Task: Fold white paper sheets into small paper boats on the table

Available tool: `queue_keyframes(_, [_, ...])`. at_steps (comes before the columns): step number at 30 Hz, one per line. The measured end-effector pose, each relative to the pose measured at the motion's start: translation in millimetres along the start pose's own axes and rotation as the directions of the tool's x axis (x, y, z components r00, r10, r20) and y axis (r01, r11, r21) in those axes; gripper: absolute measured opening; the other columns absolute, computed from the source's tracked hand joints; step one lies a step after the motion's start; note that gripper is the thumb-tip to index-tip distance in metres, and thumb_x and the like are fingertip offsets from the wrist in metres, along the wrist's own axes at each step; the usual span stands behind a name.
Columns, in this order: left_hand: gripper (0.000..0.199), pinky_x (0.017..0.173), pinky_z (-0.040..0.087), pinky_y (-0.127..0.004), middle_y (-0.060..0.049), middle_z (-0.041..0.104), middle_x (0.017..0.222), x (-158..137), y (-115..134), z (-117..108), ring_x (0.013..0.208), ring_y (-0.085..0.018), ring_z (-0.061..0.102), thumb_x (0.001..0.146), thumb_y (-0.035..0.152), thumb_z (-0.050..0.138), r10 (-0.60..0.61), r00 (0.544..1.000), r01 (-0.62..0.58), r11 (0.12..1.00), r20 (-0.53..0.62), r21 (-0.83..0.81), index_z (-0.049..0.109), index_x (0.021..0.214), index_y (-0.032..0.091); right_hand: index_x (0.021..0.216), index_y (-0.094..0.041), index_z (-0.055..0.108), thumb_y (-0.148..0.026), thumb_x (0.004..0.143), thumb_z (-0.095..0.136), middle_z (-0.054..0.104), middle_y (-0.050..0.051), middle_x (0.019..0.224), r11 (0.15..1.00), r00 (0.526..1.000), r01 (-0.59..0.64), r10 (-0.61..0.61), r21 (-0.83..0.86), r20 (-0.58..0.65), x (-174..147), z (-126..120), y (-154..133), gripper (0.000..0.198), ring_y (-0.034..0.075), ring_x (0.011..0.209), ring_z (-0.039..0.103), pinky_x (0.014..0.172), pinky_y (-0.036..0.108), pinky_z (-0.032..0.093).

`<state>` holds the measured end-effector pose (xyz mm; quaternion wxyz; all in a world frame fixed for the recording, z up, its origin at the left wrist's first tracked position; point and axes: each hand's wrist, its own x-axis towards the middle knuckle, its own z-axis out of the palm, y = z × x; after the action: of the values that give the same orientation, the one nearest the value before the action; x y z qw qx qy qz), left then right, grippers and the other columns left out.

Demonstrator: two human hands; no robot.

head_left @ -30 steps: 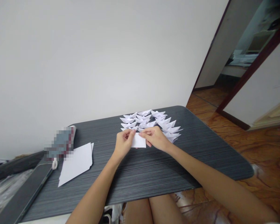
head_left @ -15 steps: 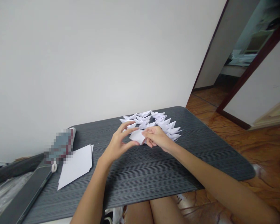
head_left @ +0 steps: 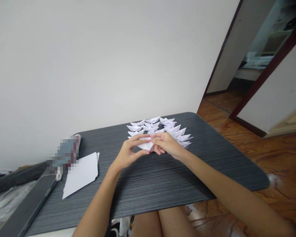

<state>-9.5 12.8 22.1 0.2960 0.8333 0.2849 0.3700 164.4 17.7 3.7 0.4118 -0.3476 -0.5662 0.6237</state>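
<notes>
**Folded paper between 2 hands**

Left hand (head_left: 132, 151) is spanning the folded paper (head_left: 145, 144), its fingers pressing along the upper part and its thumb meeting the lower corner. Right hand (head_left: 164, 144) is pinching the paper's right side between thumb and fingers. The paper is sitting between the 2 hands, over the table (head_left: 138, 194). Paper boats (head_left: 151, 126) are standing in rows just beyond the hands. Flat sheets (head_left: 81, 174) are lying well left of the left hand.
</notes>
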Motion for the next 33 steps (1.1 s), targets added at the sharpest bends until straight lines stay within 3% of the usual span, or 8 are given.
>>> queue_keyframes(5, [0.025, 0.089, 0.039, -0.038, -0.01, 0.059, 0.109, -1.2, -2.0, 1.2, 0.101, -0.022, 0.054, 0.068, 0.023, 0.062, 0.014, 0.999, -0.013, 0.999, -0.038, 0.035, 0.065, 0.093, 0.021, 0.076, -0.011, 0.051, -0.035, 0.074, 0.053, 0.06, 0.001, 0.051, 1.0, 1.0, -0.008, 0.008, -0.015, -0.01, -1.1, 0.3, -1.7, 0.024, 0.003, 0.031, 0.043, 0.03, 0.013, 0.024])
queue_keyframes(12, [0.019, 0.089, 0.041, -0.036, -0.009, 0.064, 0.102, -0.1, -1.5, 6.4, 0.097, -0.022, 0.057, 0.07, 0.023, 0.06, -0.137, 0.978, 0.118, 0.985, -0.154, -0.128, 0.068, 0.087, 0.019, 0.079, -0.011, 0.053, -0.041, 0.078, 0.047, 0.06, 0.002, 0.057, 0.993, 0.998, 0.038, -0.031, -0.108, 0.063, 2.8, -1.0, 2.3, 0.03, 0.005, 0.039, 0.047, 0.036, 0.015, 0.032])
queue_keyframes(16, [0.019, 0.088, 0.041, -0.035, -0.009, 0.065, 0.099, 0.8, -1.8, 8.8, 0.096, -0.022, 0.057, 0.072, 0.025, 0.058, -0.222, 0.952, 0.175, 0.96, -0.212, -0.217, 0.068, 0.085, 0.016, 0.087, -0.013, 0.053, -0.035, 0.077, 0.049, 0.06, 0.003, 0.069, 0.973, 0.99, 0.139, -0.137, -0.184, 0.022, 4.7, -0.5, 7.2, 0.025, 0.008, 0.055, 0.054, 0.054, 0.021, 0.044])
queue_keyframes(19, [0.021, 0.085, 0.042, -0.033, -0.008, 0.067, 0.093, 1.2, -2.6, 10.6, 0.092, -0.022, 0.059, 0.072, 0.027, 0.057, -0.277, 0.924, 0.208, 0.942, -0.264, -0.264, 0.068, 0.085, 0.014, 0.097, -0.018, 0.049, -0.028, 0.073, 0.056, 0.058, 0.003, 0.085, 0.952, 0.973, 0.219, -0.23, -0.215, -0.025, 3.9, 0.0, 9.8, 0.027, 0.011, 0.071, 0.057, 0.066, 0.025, 0.047])
queue_keyframes(24, [0.024, 0.076, 0.045, -0.027, -0.007, 0.069, 0.084, 1.2, -3.4, 16.8, 0.082, -0.021, 0.062, 0.072, 0.031, 0.057, -0.356, 0.88, 0.284, 0.925, -0.315, -0.252, 0.069, 0.081, 0.012, 0.088, -0.02, 0.052, -0.02, 0.071, 0.057, 0.053, 0.003, 0.093, 0.885, 0.929, 0.343, -0.37, -0.315, -0.027, 0.9, -0.3, 6.4, 0.017, 0.014, 0.089, 0.053, 0.073, 0.027, 0.047])
queue_keyframes(29, [0.024, 0.066, 0.045, -0.025, -0.004, 0.07, 0.079, 0.9, -2.7, 23.6, 0.075, -0.02, 0.062, 0.072, 0.033, 0.057, -0.37, 0.863, 0.318, 0.927, -0.344, -0.199, 0.07, 0.077, 0.013, 0.081, -0.018, 0.055, -0.018, 0.069, 0.057, 0.051, 0.003, 0.09, 0.897, 0.928, 0.338, -0.368, -0.284, -0.056, 1.3, -0.6, 5.2, 0.012, 0.014, 0.083, 0.054, 0.07, 0.027, 0.047])
queue_keyframes(33, [0.024, 0.068, 0.046, -0.026, -0.005, 0.07, 0.081, -0.2, -2.9, 27.9, 0.076, -0.02, 0.062, 0.073, 0.032, 0.056, -0.358, 0.85, 0.312, 0.933, -0.386, -0.18, 0.07, 0.078, 0.013, 0.073, -0.016, 0.055, -0.018, 0.065, 0.061, 0.052, 0.003, 0.082, 0.937, 0.946, 0.286, -0.309, -0.199, -0.095, 4.2, -0.4, 8.4, 0.01, 0.013, 0.076, 0.055, 0.07, 0.028, 0.047])
